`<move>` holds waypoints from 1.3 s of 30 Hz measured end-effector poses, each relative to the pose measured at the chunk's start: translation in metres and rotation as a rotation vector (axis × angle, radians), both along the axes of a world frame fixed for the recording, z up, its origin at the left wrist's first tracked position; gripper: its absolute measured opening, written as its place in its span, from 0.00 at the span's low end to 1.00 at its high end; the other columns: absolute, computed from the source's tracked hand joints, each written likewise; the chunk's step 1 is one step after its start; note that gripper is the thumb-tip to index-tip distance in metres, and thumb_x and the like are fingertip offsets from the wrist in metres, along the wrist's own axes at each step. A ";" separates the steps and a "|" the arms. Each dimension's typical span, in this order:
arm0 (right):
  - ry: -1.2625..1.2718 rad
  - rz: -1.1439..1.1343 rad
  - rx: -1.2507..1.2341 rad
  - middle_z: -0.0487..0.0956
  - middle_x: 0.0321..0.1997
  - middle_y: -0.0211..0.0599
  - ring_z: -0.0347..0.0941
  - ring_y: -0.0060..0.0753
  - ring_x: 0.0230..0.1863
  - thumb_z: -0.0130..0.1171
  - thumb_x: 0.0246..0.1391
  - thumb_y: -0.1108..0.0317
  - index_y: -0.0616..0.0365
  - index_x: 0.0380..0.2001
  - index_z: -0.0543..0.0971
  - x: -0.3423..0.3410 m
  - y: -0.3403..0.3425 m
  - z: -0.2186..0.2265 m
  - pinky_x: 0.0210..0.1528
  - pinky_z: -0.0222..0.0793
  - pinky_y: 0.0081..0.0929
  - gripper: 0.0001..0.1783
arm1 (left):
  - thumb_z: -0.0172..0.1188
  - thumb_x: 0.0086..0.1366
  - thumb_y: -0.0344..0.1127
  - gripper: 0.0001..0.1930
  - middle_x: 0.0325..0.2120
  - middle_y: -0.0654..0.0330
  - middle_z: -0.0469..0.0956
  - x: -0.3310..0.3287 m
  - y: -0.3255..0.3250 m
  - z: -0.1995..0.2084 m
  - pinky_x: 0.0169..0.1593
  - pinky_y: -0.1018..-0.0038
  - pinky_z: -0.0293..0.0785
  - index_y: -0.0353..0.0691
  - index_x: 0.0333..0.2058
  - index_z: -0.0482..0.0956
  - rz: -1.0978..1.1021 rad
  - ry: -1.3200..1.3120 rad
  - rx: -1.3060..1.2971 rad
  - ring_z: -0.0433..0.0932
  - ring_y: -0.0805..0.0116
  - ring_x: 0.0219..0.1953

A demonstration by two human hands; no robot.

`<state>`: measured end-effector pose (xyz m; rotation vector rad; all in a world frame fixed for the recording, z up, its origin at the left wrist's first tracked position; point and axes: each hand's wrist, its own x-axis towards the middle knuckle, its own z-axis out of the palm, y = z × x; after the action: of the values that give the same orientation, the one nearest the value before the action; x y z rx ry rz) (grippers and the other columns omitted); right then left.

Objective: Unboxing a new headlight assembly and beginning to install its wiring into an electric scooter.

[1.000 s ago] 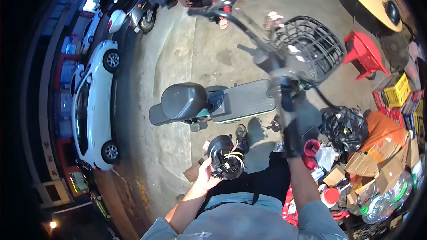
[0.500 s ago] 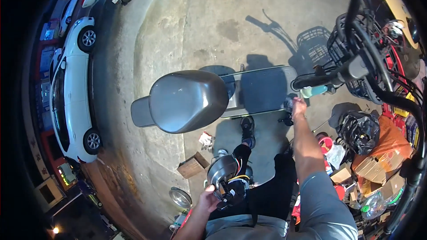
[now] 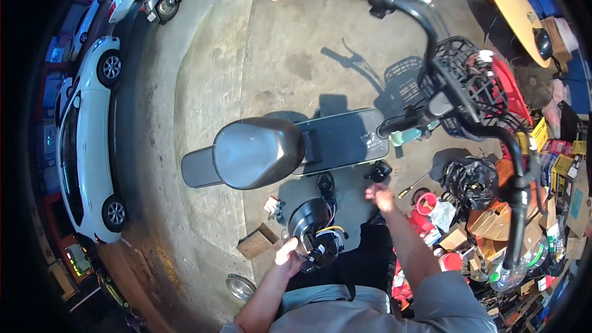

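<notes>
**Q:** What have you got in your hands right now?

**Me:** My left hand (image 3: pixel 288 250) is wrapped around the back of a black round headlamp unit (image 3: pixel 313 233), holding it up in front of my lap, just below the scooter's grey seat (image 3: pixel 258 152). Coloured wires (image 3: pixel 328 238) spill out of its open rear. My right hand (image 3: pixel 380 195) holds nothing; the fingers are spread, hovering above the concrete floor (image 3: pixel 259 68) near a small black part (image 3: pixel 378 172) beside the footboard (image 3: pixel 342 140).

**Q:** How do you expect that lamp to handle?

**Me:** I'd judge it fairly light, a hard plastic shell, stiff but likely to crack if dropped on the floor. The front lens looks smooth, so probably slippery and easy to scratch. The wires are soft and thin; I wouldn't let the weight hang from them.

**Q:** So where's the safe place to take hold?

**Me:** Around the housing's rim and back, as my left hand does now, palm under it. With 2 hands I'd cup the shell from both sides, keeping fingers off the lens and clear of the connectors. The handlebar (image 3: pixel 407 6) and black basket (image 3: pixel 468 86) sit well above and to my right, out of the way.
</notes>
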<state>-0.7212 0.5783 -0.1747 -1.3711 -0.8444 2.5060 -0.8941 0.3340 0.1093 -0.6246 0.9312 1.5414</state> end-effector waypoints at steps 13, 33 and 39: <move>0.003 0.127 0.312 0.79 0.39 0.39 0.77 0.28 0.37 0.48 0.62 0.68 0.63 0.44 0.74 0.091 0.050 0.334 0.41 0.73 0.25 0.12 | 0.55 0.62 0.47 0.24 0.43 0.52 0.76 0.080 0.145 0.079 0.46 0.65 0.75 0.33 0.50 0.69 -0.078 0.018 0.352 0.77 0.61 0.43; 0.028 -0.063 0.472 0.78 0.34 0.36 0.75 0.26 0.35 0.49 0.59 0.71 0.64 0.43 0.74 0.252 0.124 0.381 0.39 0.73 0.22 0.11 | 0.53 0.61 0.56 0.30 0.52 0.51 0.73 0.210 0.215 0.121 0.59 0.54 0.64 0.40 0.55 0.69 -0.192 0.076 0.372 0.72 0.54 0.53; 0.083 0.047 0.430 0.79 0.36 0.38 0.75 0.26 0.34 0.49 0.60 0.70 0.64 0.43 0.74 0.225 0.110 0.382 0.39 0.72 0.22 0.11 | 0.50 0.62 0.58 0.32 0.55 0.50 0.69 0.197 0.211 0.126 0.61 0.53 0.61 0.39 0.57 0.67 -0.092 0.055 0.485 0.68 0.53 0.57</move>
<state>-0.4961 0.6879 0.2077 -1.1068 -1.3123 2.2137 -0.6967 0.5447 0.2352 -0.1904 0.5827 1.6287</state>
